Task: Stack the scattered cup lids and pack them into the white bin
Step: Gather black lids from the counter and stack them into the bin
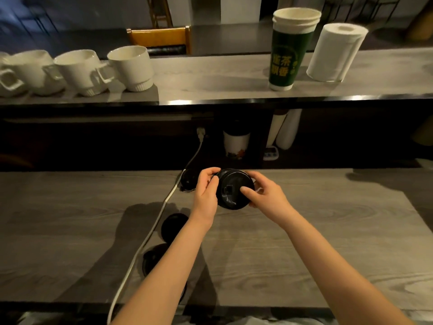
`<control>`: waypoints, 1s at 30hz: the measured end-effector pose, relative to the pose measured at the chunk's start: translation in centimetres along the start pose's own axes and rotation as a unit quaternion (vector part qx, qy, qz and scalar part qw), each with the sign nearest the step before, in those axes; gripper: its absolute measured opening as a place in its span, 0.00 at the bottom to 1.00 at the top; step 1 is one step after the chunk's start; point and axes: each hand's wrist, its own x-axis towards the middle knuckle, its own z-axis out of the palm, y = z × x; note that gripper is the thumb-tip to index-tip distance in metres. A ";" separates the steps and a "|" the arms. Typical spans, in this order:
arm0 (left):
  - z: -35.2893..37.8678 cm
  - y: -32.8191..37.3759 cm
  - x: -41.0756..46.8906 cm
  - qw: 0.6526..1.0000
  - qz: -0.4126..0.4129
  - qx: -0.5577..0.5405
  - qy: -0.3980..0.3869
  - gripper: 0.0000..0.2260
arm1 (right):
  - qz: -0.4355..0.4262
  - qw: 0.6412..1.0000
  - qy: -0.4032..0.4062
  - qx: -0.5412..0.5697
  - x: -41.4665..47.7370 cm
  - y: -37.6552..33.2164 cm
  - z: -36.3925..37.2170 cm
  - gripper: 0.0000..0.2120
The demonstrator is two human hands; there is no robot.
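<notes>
Centre frame, over a grey wood-grain counter (pixel 316 242): both hands are gripping a stack (pixel 234 192) of round, glossy black plastic lids, tilted on edge. Left hand (pixel 206 193) is curling its fingers round the stack's left rim. Right hand (pixel 266 195) is cupping the right rim, thumb pressing the front lid's face. Loose lids (pixel 174 227) are lying flat lower left, beside a white cable (pixel 150 233). Upper left, glazed white mugs (pixel 131 66) are standing on a shelf; upper right, a green paper cup (pixel 289 52) and a towel roll (pixel 335 52).
</notes>
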 end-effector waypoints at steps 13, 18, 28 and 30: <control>-2.6 -2.0 -2.8 0.996 -0.002 0.070 -0.048 0.12 | 0.078 0.989 -0.091 0.085 -0.3 0.9 1.7 0.11; -6.3 -4.1 -1.1 0.978 -0.081 0.192 -0.032 0.14 | 0.123 0.987 -0.075 0.075 0.3 1.8 3.4 0.13; -12.9 -8.3 0.8 0.711 -0.172 0.665 -0.151 0.38 | 0.195 0.967 0.044 0.160 -0.1 4.4 4.0 0.08; -12.6 -8.3 0.8 0.715 -0.149 0.667 -0.144 0.38 | 0.201 0.964 0.046 0.167 0.0 4.7 4.1 0.09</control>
